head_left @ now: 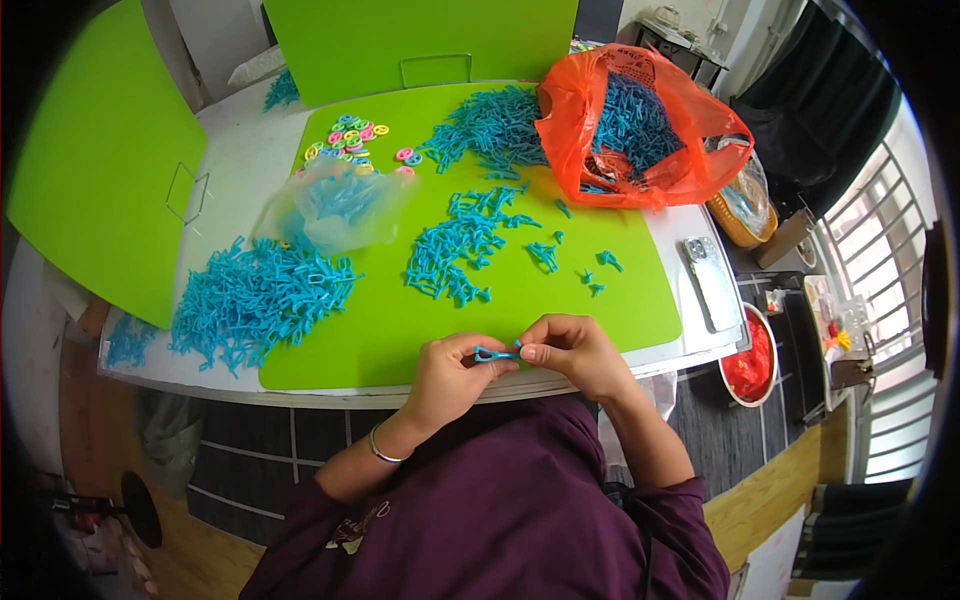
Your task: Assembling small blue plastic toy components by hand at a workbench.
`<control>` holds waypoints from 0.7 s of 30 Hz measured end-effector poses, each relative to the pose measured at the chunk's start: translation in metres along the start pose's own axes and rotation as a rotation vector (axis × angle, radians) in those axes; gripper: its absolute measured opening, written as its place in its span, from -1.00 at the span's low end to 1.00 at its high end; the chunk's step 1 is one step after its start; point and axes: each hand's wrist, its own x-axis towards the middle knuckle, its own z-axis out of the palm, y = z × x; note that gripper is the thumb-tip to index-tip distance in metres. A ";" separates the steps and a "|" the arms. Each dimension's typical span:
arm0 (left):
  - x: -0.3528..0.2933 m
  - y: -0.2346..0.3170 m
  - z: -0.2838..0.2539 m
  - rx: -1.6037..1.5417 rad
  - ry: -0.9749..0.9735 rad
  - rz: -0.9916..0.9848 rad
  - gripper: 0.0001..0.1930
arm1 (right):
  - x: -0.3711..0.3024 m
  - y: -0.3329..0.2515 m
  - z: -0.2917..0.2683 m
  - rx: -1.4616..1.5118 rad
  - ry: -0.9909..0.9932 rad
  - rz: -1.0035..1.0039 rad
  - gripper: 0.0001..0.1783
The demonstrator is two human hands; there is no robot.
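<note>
Both hands are pinching one small blue plastic piece (497,353) between them, left hand (450,375) and right hand (572,352) closed on opposite ends, just above the near edge of the green mat (560,300). I'm judging it wise to be keeping fingertips near the joint, pressing squarely, avoiding twisting.

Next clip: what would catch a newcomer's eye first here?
Probably the orange plastic bag at the table's far right, spilling small blue plastic pieces onto the bright green mat. More blue pieces lie in a big heap at the near left and a looser cluster mid-mat. At the near edge, the left hand and right hand pinch one blue piece between them.
</note>
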 end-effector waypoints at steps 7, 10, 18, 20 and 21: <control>-0.002 0.008 -0.003 0.230 0.001 0.179 -0.91 | 0.000 -0.009 -0.002 -0.080 -0.015 0.023 -0.89; 0.002 0.008 -0.004 0.264 -0.063 0.230 -0.87 | 0.001 -0.011 -0.012 -0.044 -0.050 0.023 -0.87; 0.013 0.007 -0.020 -0.820 -0.396 -0.539 -0.62 | 0.004 -0.029 -0.022 -0.026 -0.010 -0.152 -0.85; 0.007 0.015 -0.012 -0.681 -0.509 -0.537 -0.65 | 0.006 -0.034 -0.017 -0.009 -0.030 -0.131 -0.83; 0.005 0.012 -0.009 -0.684 -0.508 -0.534 -0.65 | 0.007 -0.035 -0.015 -0.012 -0.031 -0.131 -0.83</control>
